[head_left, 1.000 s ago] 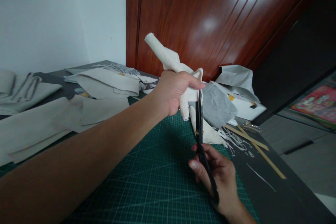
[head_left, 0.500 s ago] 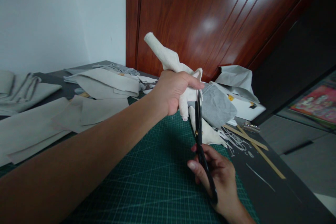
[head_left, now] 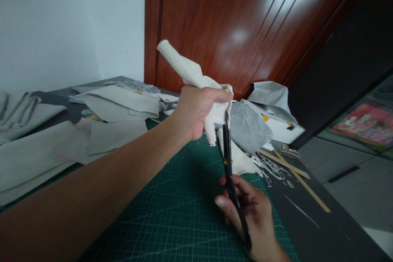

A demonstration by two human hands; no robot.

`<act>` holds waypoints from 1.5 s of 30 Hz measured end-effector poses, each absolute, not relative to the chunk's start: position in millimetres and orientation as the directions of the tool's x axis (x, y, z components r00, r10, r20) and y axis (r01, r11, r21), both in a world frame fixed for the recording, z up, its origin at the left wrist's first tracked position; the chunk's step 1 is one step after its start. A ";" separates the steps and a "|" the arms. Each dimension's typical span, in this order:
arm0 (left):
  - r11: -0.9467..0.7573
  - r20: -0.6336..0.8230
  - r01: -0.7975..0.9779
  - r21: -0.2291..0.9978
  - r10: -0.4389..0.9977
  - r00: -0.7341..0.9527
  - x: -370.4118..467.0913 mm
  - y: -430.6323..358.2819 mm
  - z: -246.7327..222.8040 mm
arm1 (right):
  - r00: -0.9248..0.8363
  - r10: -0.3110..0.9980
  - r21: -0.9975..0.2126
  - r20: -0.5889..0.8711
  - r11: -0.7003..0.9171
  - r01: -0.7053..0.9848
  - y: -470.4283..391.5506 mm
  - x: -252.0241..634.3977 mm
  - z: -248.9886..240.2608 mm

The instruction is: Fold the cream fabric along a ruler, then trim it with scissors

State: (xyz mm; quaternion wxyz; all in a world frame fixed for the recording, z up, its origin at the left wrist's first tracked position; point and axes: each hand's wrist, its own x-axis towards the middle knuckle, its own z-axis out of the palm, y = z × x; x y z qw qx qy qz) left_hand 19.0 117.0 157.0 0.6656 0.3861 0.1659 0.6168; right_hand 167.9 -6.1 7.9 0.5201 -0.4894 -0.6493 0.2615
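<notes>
Everything sits slightly farther left in view than before | right hand (head_left: 253, 211) keeps its grip round black scissors (head_left: 226, 143) | left hand (head_left: 196, 108) clutches cream cloth (head_left: 186, 67) above green mat (head_left: 172, 213) | I judge slipping cloth could let the scissors nick the left hand.

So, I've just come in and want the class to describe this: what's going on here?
A person is working with both hands over a green cutting mat. The left hand grips a bunched cream fabric piece above it. The right hand holds black scissors pointing up, tips at the fabric's edge. Flat pale fabric pieces lie to the left; a grey cloth and wooden strips lie to the right.
</notes>
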 end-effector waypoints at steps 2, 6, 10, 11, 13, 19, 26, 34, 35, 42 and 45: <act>-0.091 0.286 -0.692 0.716 0.943 0.172 20.0 117.4 154.8 | 0.019 0.904 -0.850 0.426 0.393 0.350 -7.2 167.3 10.2; -0.129 0.307 -0.699 0.703 0.942 0.135 23.3 116.8 151.9 | 0.012 0.906 -0.867 0.422 0.400 0.297 -7.7 166.3 10.7; -0.140 0.292 -0.695 0.705 0.951 0.105 27.4 114.5 149.2 | 0.025 0.893 -0.872 0.449 0.432 0.231 -6.0 167.1 6.0; -0.150 0.294 -0.692 0.706 0.951 0.093 28.5 113.8 148.5 | 0.029 0.891 -0.872 0.453 0.436 0.224 -5.6 167.5 5.8; -0.166 0.297 -0.691 0.704 0.952 0.073 30.6 112.6 146.8 | 0.026 0.893 -0.875 0.449 0.434 0.215 -5.3 167.9 7.6; -0.170 0.289 -0.689 0.704 0.956 0.060 34.4 109.8 143.9 | 0.035 0.896 -0.886 0.442 0.430 0.174 -5.5 166.3 14.2; -0.144 0.284 -0.690 0.709 0.954 0.093 35.9 106.8 144.4 | 0.044 0.892 -0.882 0.449 0.435 0.179 -6.4 165.7 13.0; -0.175 0.302 -0.692 0.700 0.951 0.064 35.7 107.4 144.3 | 0.033 0.897 -0.875 0.441 0.422 0.237 -7.5 167.3 14.4; -0.182 0.307 -0.694 0.696 0.950 0.059 35.7 107.3 144.5 | 0.030 0.897 -0.874 0.441 0.421 0.243 -7.8 167.5 14.3; -0.209 0.325 -0.695 0.688 0.945 0.038 36.4 107.2 144.4 | 0.032 0.901 -0.869 0.433 0.408 0.280 -8.8 168.0 13.2; -0.245 0.344 -0.691 0.681 0.939 0.005 36.9 107.9 143.7 | 0.033 0.898 -0.862 0.439 0.410 0.299 -9.0 167.7 14.1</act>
